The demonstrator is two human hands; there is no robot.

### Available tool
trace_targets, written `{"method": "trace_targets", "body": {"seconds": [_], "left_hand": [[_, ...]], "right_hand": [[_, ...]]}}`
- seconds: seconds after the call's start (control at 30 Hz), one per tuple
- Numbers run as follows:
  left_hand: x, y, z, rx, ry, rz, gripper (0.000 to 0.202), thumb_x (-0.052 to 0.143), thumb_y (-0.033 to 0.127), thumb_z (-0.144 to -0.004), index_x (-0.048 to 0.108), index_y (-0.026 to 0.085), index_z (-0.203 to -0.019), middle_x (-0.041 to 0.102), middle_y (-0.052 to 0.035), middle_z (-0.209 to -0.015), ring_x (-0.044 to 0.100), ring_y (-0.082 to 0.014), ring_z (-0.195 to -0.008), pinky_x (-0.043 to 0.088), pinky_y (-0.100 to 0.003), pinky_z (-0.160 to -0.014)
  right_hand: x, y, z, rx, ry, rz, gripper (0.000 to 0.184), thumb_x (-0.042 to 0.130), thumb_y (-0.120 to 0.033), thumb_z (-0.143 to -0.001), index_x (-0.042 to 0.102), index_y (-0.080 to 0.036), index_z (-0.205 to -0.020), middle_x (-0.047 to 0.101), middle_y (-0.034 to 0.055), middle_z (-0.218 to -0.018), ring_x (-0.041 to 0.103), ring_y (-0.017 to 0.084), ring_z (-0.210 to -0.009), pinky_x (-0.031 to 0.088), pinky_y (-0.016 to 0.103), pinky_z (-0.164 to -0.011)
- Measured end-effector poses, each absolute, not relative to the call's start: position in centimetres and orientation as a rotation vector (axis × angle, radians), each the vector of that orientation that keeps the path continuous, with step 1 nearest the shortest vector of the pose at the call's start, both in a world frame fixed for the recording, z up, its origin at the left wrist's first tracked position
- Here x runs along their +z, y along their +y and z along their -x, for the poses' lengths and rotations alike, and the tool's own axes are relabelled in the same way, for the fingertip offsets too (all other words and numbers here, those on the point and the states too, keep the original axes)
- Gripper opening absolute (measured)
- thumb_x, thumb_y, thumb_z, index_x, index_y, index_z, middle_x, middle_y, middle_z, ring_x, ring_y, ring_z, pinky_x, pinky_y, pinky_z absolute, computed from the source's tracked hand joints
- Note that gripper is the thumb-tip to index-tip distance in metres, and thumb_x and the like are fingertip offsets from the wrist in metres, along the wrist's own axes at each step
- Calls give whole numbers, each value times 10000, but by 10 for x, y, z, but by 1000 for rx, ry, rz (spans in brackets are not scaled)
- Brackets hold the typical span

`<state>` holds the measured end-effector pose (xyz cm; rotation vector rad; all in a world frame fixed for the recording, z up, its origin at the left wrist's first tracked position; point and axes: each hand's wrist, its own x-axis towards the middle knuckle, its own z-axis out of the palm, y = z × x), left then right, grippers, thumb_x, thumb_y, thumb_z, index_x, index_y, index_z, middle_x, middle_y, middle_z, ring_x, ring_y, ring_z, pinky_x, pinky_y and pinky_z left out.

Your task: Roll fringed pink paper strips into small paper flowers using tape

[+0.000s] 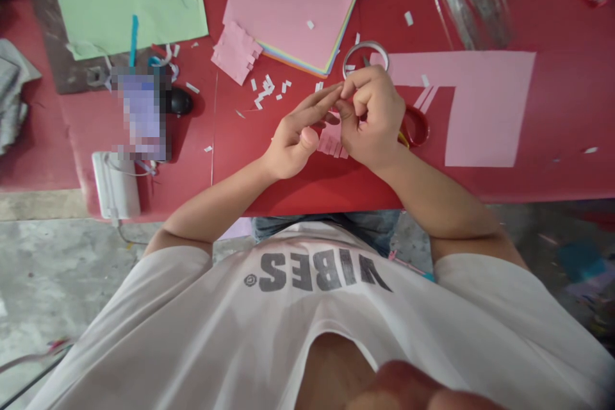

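Note:
My left hand (298, 138) is held above the table with its fingers stretched out together and the thumb apart. Its fingertips meet those of my right hand (372, 112), which is closed in a pinch. Whatever is pinched there is too small to make out. Below the hands lies a small pink paper piece (331, 139) with cut strips along its near edge, partly covered by my right hand. Red-handled scissors (418, 126) rest beside my right wrist, mostly hidden. Just beyond that hand is a roll of tape (346, 64).
Small white paper bits (265, 90) and a notched pink piece (235, 52) lie near a stack of coloured paper (298, 6). Pink cut paper (490, 109) is at right. Green paper (129, 0), a black rounded object (181, 102) and a white cabled block (115, 189) sit left.

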<state>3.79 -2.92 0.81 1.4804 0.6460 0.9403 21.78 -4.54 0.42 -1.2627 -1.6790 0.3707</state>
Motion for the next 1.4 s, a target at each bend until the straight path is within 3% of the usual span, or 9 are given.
{"method": "trace_targets", "body": {"seconds": [0.13,0.27,0.43,0.63,0.77,0.87,1.03,1.2,1.4], "left_hand": [[11,-30,-39,947,706,-1421,899,449,922,-725,696,303,-1327,612,-85,-1469,708,-324,-1205,638,-459,-944],[11,-30,-41,974,711,-1438,867,423,903,-750,698,311,-1321,638,-84,-1436,752,-284,-1096,656,-438,-890],[7,-31,-40,953,692,-1444,874,389,910,-769,664,333,-1365,625,-74,-1450,747,-275,-1107,645,-439,-930],[2,-31,-40,943,626,-1561,854,293,871,-855,562,338,-1465,602,-81,-1485,749,-259,-1087,651,-438,-908],[-5,-31,-41,900,527,-1505,876,340,869,-861,439,345,-1555,501,-85,-1584,733,-258,-1108,635,-425,-930],[-9,-29,-40,915,514,-1494,927,307,896,-844,429,326,-1565,432,-95,-1633,719,-263,-1122,622,-414,-921],[-4,-30,-38,931,578,-1492,958,223,917,-832,495,316,-1526,511,-86,-1569,682,-294,-1207,592,-423,-955],[0,-34,-40,941,657,-1405,960,227,940,-811,578,328,-1461,536,-58,-1545,684,-290,-1194,587,-402,-927],[12,-31,-41,860,593,-1204,1018,81,944,-815,507,337,-1512,580,-57,-1509,706,-254,-1098,589,-374,-889]], "right_hand": [[6,-44,-219,352,-1692,1258,233,491,-349,-999,435,-313,-776,670,18,-983,622,221,-898,542,466,-785],[3,-46,-222,375,-1702,1333,212,453,-373,-1018,504,-346,-814,684,9,-1032,619,227,-932,540,487,-844],[-7,-45,-223,410,-1703,1410,192,453,-426,-1005,529,-347,-848,677,30,-1078,620,263,-990,514,529,-905],[-13,-37,-219,237,-1649,1182,338,477,-466,-1002,375,-273,-745,617,39,-904,616,219,-811,537,445,-722],[-10,-36,-218,199,-1630,1176,339,478,-421,-1007,332,-267,-743,622,33,-897,626,205,-799,549,428,-702],[-10,-35,-220,178,-1623,1178,369,496,-475,-985,320,-266,-737,636,33,-902,630,206,-779,575,436,-674],[-8,-32,-223,216,-1621,1090,301,537,-449,-970,379,-265,-793,646,17,-984,670,203,-843,586,443,-694],[-9,-32,-224,149,-1673,1089,307,497,-467,-993,381,-271,-787,657,23,-890,651,201,-790,571,412,-623],[-17,-28,-228,262,-1695,1102,422,508,-550,-989,359,-248,-734,621,23,-845,621,175,-684,535,391,-580]]}}
